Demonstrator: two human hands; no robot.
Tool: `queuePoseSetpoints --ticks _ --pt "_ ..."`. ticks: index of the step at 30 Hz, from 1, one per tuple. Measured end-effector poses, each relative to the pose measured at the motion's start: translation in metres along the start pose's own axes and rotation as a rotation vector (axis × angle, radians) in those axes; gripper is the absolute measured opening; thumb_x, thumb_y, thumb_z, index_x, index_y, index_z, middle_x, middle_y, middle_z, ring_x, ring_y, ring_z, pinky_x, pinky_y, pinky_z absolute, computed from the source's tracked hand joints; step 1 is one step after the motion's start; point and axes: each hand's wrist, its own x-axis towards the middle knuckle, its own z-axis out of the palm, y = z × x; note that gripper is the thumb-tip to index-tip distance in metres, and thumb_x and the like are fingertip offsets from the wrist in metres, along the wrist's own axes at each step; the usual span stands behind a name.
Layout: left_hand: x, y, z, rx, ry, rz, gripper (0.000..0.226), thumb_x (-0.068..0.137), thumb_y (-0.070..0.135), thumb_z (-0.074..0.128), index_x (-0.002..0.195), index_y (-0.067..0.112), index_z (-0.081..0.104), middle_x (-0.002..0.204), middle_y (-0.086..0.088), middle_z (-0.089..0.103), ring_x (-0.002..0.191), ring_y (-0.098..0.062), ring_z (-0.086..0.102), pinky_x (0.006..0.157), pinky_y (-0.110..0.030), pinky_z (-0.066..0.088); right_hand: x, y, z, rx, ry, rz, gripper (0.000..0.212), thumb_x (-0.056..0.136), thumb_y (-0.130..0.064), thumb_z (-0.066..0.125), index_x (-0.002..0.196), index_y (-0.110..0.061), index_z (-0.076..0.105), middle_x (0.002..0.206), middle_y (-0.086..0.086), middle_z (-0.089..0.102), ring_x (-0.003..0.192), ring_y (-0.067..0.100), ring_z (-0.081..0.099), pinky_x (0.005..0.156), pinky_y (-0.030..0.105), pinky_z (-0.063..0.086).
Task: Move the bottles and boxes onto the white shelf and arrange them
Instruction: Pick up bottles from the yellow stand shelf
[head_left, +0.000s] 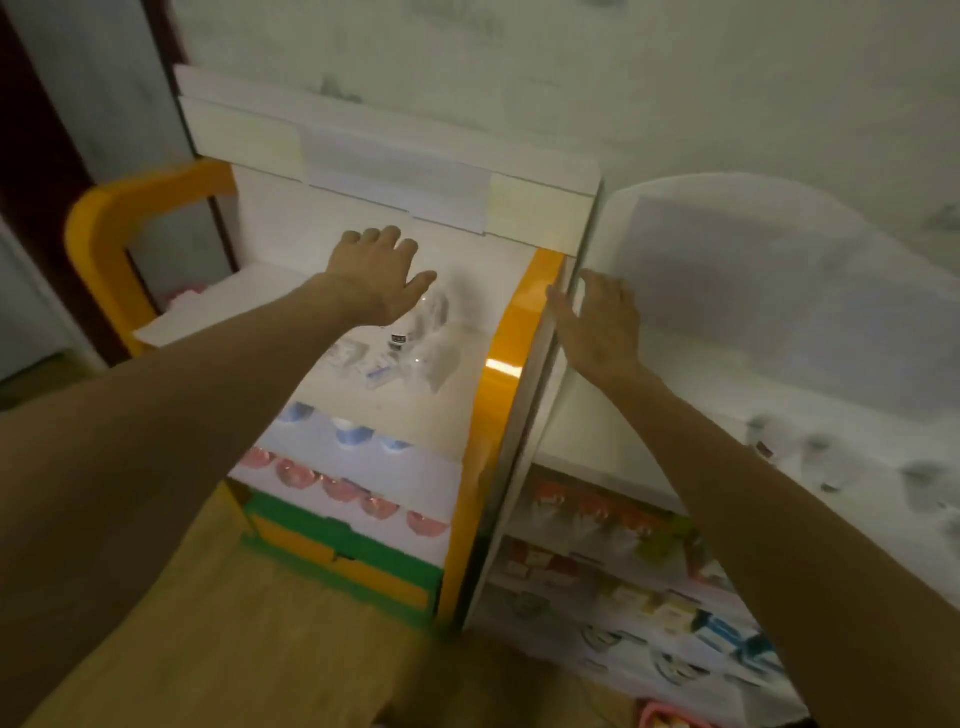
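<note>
Both arms are stretched out over the white shelf (467, 374): the left hand (382, 273) hovers above its top level with fingers spread and relaxed, holding nothing. The right hand (600, 322) rests flat against the white side panel (584, 249) by the orange edge (511, 353), fingers straight. A few clear bottles (434, 332) and small boxes (376, 371) sit blurry on that top level just below the left hand.
</note>
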Motion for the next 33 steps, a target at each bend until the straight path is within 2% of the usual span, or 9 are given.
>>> queuePoseSetpoints --ticks 4,8,12,18,22,27,33 --pt "-0.027 -0.068 0.004 0.047 -0.053 -0.108 0.066 0.1 0.058 0.026 0.145 0.011 0.041 0.149 -0.016 0.04 0.131 -0.036 0.043 0.106 -0.048 0.034 0.001 -0.059 0.033 0.066 0.02 -0.112 0.058 0.1 -0.05 0.048 0.141 -0.009 0.051 0.141 0.012 0.053 0.138 0.033 0.037 0.115 0.044 0.029" --pt "-0.041 -0.13 0.019 0.045 -0.121 -0.182 0.068 0.1 0.06 0.024 0.147 0.012 0.037 0.15 -0.017 0.038 0.132 -0.037 0.042 0.106 -0.05 0.036 -0.008 -0.112 0.068 0.063 -0.041 -0.167 0.058 0.1 -0.049 0.048 0.144 -0.012 0.047 0.148 0.008 0.047 0.147 0.031 0.026 0.119 0.043 0.022" --pt "-0.041 -0.185 0.042 0.02 -0.142 -0.15 0.07 0.099 0.062 0.026 0.147 0.012 0.035 0.149 -0.018 0.038 0.13 -0.038 0.043 0.105 -0.05 0.04 -0.015 -0.159 0.106 -0.042 -0.089 -0.193 0.057 0.1 -0.047 0.049 0.146 -0.014 0.044 0.152 0.007 0.043 0.149 0.029 0.023 0.12 0.042 0.02" --pt "-0.033 -0.267 0.077 -0.045 -0.17 -0.065 0.069 0.099 0.059 0.036 0.149 0.013 0.032 0.152 -0.017 0.035 0.133 -0.038 0.042 0.105 -0.05 0.04 -0.009 -0.23 0.17 -0.11 -0.193 -0.087 0.06 0.097 -0.044 0.056 0.146 -0.011 0.043 0.148 0.011 0.047 0.14 0.03 0.033 0.113 0.042 0.028" --pt "-0.027 -0.317 0.098 -0.078 -0.206 -0.051 0.065 0.096 0.055 0.047 0.145 0.014 0.036 0.143 -0.015 0.042 0.125 -0.036 0.047 0.099 -0.048 0.047 -0.011 -0.264 0.208 -0.091 -0.231 -0.06 0.058 0.096 -0.04 0.058 0.144 -0.009 0.044 0.145 0.012 0.05 0.137 0.031 0.038 0.11 0.041 0.032" --pt "-0.012 -0.35 0.132 -0.097 -0.287 -0.023 0.065 0.093 0.053 0.052 0.144 0.015 0.037 0.14 -0.014 0.044 0.122 -0.036 0.05 0.096 -0.047 0.049 -0.007 -0.281 0.243 -0.135 -0.291 -0.042 0.059 0.097 -0.04 0.058 0.146 -0.012 0.042 0.145 0.011 0.049 0.136 0.031 0.041 0.107 0.042 0.036" --pt "0.024 -0.346 0.172 -0.143 -0.354 0.042 0.066 0.095 0.051 0.052 0.148 0.016 0.034 0.143 -0.012 0.043 0.122 -0.033 0.05 0.097 -0.044 0.047 0.021 -0.274 0.282 -0.125 -0.328 -0.037 0.061 0.095 -0.038 0.061 0.145 -0.01 0.042 0.141 0.013 0.051 0.133 0.033 0.043 0.106 0.046 0.04"
